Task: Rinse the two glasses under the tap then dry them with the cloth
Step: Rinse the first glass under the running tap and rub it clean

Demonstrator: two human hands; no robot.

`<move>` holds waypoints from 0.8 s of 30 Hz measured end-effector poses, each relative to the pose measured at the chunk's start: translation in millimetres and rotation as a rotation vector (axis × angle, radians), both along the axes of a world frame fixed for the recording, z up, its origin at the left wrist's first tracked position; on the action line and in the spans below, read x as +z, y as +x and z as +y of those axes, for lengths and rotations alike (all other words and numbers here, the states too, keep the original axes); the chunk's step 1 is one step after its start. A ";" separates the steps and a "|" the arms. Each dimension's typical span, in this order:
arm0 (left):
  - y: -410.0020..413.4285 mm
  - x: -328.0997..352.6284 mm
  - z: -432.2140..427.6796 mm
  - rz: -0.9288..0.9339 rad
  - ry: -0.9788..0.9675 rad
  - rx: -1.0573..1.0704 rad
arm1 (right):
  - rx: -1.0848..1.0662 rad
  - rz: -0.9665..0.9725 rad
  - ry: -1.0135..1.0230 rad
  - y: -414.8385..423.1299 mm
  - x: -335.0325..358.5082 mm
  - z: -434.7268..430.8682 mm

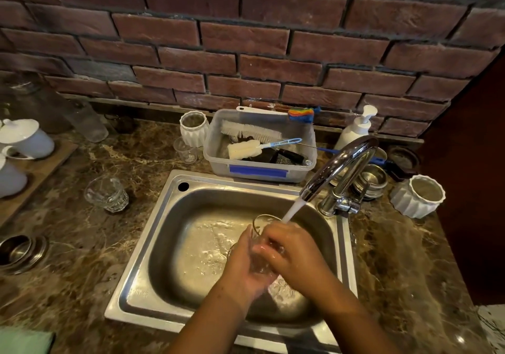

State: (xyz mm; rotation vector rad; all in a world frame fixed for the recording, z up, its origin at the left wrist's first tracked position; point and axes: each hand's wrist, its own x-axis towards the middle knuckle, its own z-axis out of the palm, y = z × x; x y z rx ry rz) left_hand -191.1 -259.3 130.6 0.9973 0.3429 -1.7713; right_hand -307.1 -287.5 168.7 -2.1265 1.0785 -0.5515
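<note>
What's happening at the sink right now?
Both hands, left and right, grip one glass under running tap. Second glass waits on counter, left of sink. Nothing in the way.

Glass one (263,244): clear, tilted with its rim up and away from the person, held over the sink basin (175,244) directly under the tap (338,168). The running water stream (293,209) meets it at the rim. Glass two (106,193): clear, faceted, upright on the marbled surface (82,244), left of the sink. Cloth (24,341): pale green, lying at the near left edge.
</note>
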 end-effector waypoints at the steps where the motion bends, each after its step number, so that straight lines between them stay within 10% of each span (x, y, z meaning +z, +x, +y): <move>1: 3.1 1.6 -1.1 -0.002 -0.026 -0.022 | -0.011 0.042 -0.074 0.4 0.9 7.3; 5: 8.8 3.5 -9.7 -0.323 -0.137 -0.011 | -0.151 0.090 -0.078 1.0 -9.4 25.9; 11: -2.8 7.3 -4.6 -0.944 -0.456 -0.214 | -0.572 -0.453 0.286 5.1 -21.0 28.6; 19: -2.2 14.4 10.4 -0.339 -0.431 -0.498 | -0.426 -0.442 0.268 -10.8 -12.3 -22.8; 24: -10.6 15.3 -0.4 -0.175 -0.156 -0.199 | -0.346 -0.400 0.568 2.9 -16.2 -24.9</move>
